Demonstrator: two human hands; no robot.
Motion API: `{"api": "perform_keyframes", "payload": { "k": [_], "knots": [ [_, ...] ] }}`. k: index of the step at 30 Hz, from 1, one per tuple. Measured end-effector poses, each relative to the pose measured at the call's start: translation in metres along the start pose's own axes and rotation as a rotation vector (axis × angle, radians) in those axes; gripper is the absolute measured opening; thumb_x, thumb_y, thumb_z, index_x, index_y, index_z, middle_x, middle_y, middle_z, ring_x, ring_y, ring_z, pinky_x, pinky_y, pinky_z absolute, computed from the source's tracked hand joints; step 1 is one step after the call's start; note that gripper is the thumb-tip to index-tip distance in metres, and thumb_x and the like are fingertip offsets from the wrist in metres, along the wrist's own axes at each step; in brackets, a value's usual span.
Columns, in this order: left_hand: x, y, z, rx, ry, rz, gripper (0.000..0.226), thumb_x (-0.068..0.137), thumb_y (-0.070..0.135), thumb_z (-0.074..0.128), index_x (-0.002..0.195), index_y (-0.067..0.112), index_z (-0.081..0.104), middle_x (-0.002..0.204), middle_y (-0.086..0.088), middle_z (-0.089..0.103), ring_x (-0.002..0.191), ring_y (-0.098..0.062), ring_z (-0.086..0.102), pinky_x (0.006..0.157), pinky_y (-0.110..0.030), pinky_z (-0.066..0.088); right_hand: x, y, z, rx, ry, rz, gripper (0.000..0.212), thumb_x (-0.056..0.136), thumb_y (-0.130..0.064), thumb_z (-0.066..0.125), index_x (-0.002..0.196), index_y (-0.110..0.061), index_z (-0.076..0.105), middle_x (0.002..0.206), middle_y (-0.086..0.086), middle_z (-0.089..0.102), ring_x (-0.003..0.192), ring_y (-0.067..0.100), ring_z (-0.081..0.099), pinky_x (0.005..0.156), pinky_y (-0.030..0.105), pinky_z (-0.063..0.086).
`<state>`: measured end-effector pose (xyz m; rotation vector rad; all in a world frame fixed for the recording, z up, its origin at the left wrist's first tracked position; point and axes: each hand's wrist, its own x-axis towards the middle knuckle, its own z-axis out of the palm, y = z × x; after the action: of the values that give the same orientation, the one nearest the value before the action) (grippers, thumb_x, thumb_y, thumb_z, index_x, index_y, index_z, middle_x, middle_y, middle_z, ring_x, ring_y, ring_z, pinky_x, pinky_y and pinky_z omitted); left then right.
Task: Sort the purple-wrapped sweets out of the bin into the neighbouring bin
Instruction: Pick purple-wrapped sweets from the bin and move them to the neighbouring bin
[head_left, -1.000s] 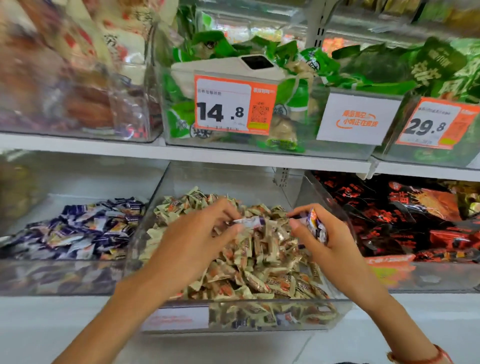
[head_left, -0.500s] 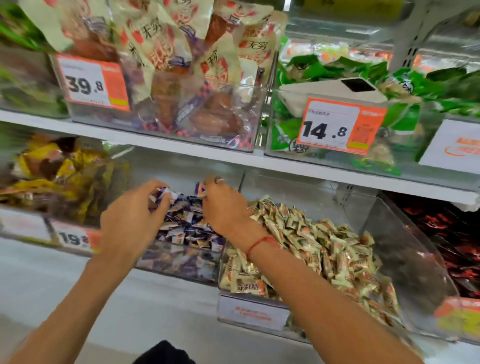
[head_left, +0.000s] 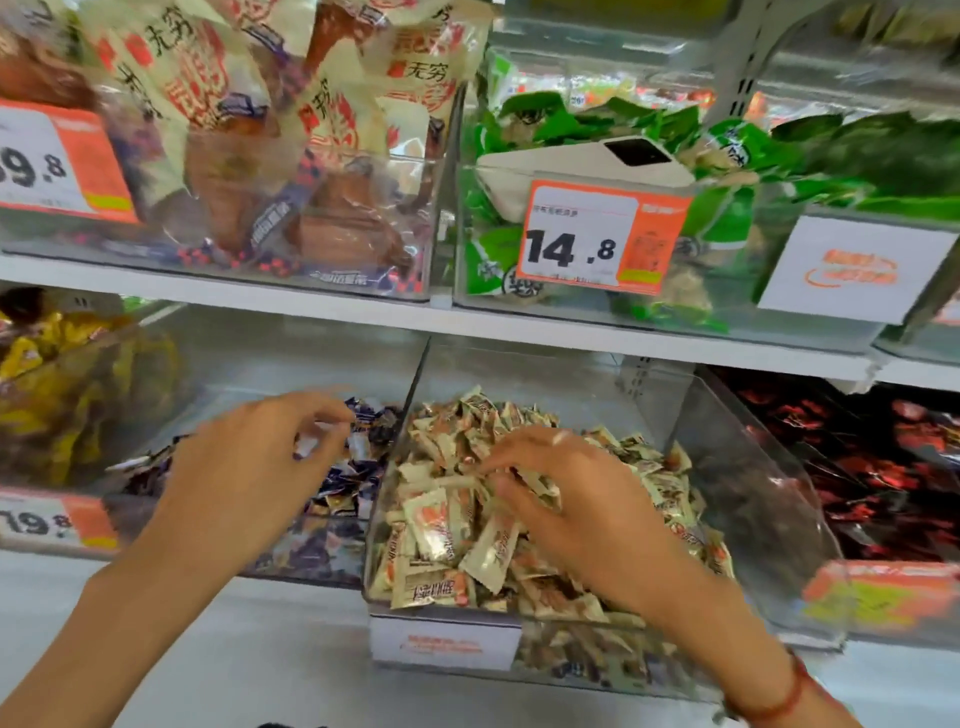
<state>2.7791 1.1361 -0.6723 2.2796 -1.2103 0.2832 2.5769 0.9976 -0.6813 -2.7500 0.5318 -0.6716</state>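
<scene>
Reaching into 2 clear plastic bins on a white supermarket shelf (head_left: 519, 332). Left hand (head_left: 244, 467) above the left clear bin (head_left: 291, 566) of purple-wrapped sweets (head_left: 358, 457), fingers loosely curled, thumb and forefinger close together over the pile; cannot tell through the blur whether anything is pinched. Right hand (head_left: 576, 499) lying on the heap of cream-and-orange wrapped sweets (head_left: 441, 540) in the neighbouring clear bin (head_left: 753, 493), fingers bent down into the wrappers, no 1 sweet plainly gripped. Thin red cord bracelet (head_left: 779, 696) at the right wrist. White label with orange print (head_left: 444, 642) on that bin's front, writing too blurred to read.

Above, on the upper shelf: orange-and-white price tag "14.8" (head_left: 597, 239) on a bin of green packets (head_left: 571, 135), with a white rectangular device (head_left: 587, 163) lying among them. Cream bags printed with red characters "无穷" (head_left: 218, 78) in the bin to the left, behind a tag ending "9.8" (head_left: 57, 161). Lower left, a tag reading "79.8" (head_left: 52, 522) beneath yellow-wrapped snacks (head_left: 57, 384). Far right, black-and-red packets (head_left: 872, 457).
</scene>
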Motion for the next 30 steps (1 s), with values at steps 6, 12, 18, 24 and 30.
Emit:
{"api": "perform_keyframes", "payload": {
  "k": [6, 12, 18, 24, 30],
  "knots": [
    [0.019, 0.114, 0.029, -0.15, -0.232, 0.361, 0.014, 0.091, 0.049, 0.051, 0.093, 0.042, 0.063, 0.082, 0.026, 0.06, 0.075, 0.008, 0.054, 0.063, -0.019, 0.04, -0.071, 0.12, -0.057, -0.46, 0.166, 0.394, 0.03, 0.08, -0.014, 0.074, 0.108, -0.018, 0.069, 0.105, 0.007, 0.066, 0.1, 0.036, 0.058, 0.075, 0.045, 0.05],
    [0.057, 0.186, 0.139, -0.013, -0.639, 0.681, 0.047, 0.092, 0.045, 0.055, 0.136, 0.029, 0.046, 0.138, 0.002, 0.05, 0.124, -0.018, 0.049, 0.099, -0.034, 0.04, -0.082, 0.147, -0.046, -0.365, 0.269, 0.44, 0.033, 0.084, 0.0, 0.063, 0.113, -0.015, 0.064, 0.124, 0.005, 0.055, 0.086, 0.033, 0.061, 0.065, 0.043, 0.052],
    [0.04, 0.213, 0.203, 0.203, -0.89, 0.729, 0.079, 0.082, 0.061, 0.058, 0.148, 0.032, 0.026, 0.159, 0.003, 0.012, 0.146, -0.024, 0.002, 0.117, -0.05, 0.005, -0.084, 0.146, -0.045, -0.262, 0.335, 0.462, 0.028, 0.086, -0.001, 0.06, 0.105, -0.021, 0.066, 0.132, -0.004, 0.051, 0.083, 0.025, 0.064, 0.058, 0.037, 0.051],
    [0.065, 0.197, 0.201, 0.1, -0.498, 0.727, 0.016, 0.084, 0.028, 0.068, 0.099, 0.034, 0.065, 0.129, 0.008, 0.054, 0.128, -0.016, 0.042, 0.115, -0.044, 0.02, -0.083, 0.146, -0.045, -0.231, 0.345, 0.466, 0.028, 0.088, 0.001, 0.056, 0.104, -0.019, 0.067, 0.134, -0.004, 0.05, 0.084, 0.026, 0.063, 0.059, 0.037, 0.05],
    [0.083, 0.173, 0.184, 0.041, -0.4, 0.571, 0.009, 0.086, 0.033, 0.065, 0.093, 0.038, 0.063, 0.137, 0.014, 0.051, 0.121, -0.015, 0.053, 0.107, -0.039, 0.032, -0.083, 0.148, -0.043, -0.22, 0.343, 0.458, 0.029, 0.088, 0.001, 0.054, 0.103, -0.02, 0.068, 0.135, -0.003, 0.05, 0.079, 0.026, 0.062, 0.055, 0.034, 0.046]
  ]
}}
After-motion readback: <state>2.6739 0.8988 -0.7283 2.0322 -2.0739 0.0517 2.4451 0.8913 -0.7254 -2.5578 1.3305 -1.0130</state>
